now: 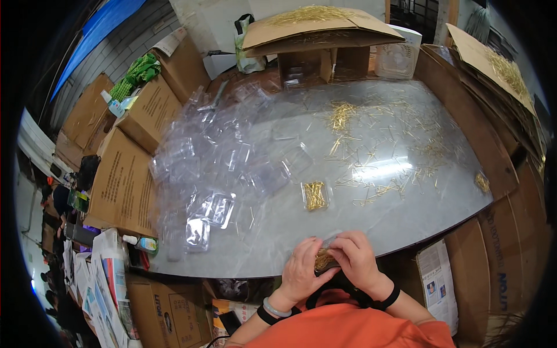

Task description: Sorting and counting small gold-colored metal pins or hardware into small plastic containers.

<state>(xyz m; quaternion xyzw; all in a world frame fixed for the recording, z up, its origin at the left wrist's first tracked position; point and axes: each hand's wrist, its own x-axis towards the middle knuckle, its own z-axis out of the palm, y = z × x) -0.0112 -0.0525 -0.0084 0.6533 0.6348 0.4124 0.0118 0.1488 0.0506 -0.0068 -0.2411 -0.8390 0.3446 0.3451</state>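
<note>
The person's orange shirt (354, 325) fills the lower edge. A dark band (387, 297) circles the right wrist; a pale band (276, 308) and another dark one circle the left. Just beyond, at the near edge of the table (362, 229), the left hand (300, 267) and the right hand (355, 259) meet around a small clear case (324, 260) of thin golden pieces. The fingers of both hands are clamped on it, left hand at its left side, right hand at its right and upper side, and they hide much of it.

Beyond the hands, a clear tray (315, 196) filled with similar golden pieces lies on the table. To its left spreads a large, overlapping heap of clear plastic packaging (217, 153), with a tall brown carton (123, 182) along the table's left side. To the right and farther back, loose golden pieces (377, 188) lie scattered, thickening into a clump (341, 116). At the far edge stands an open carton (295, 62), topped by cardboard (325, 39) bearing more golden pieces (310, 14), with a whitish plastic container (399, 55) to its right.
</note>
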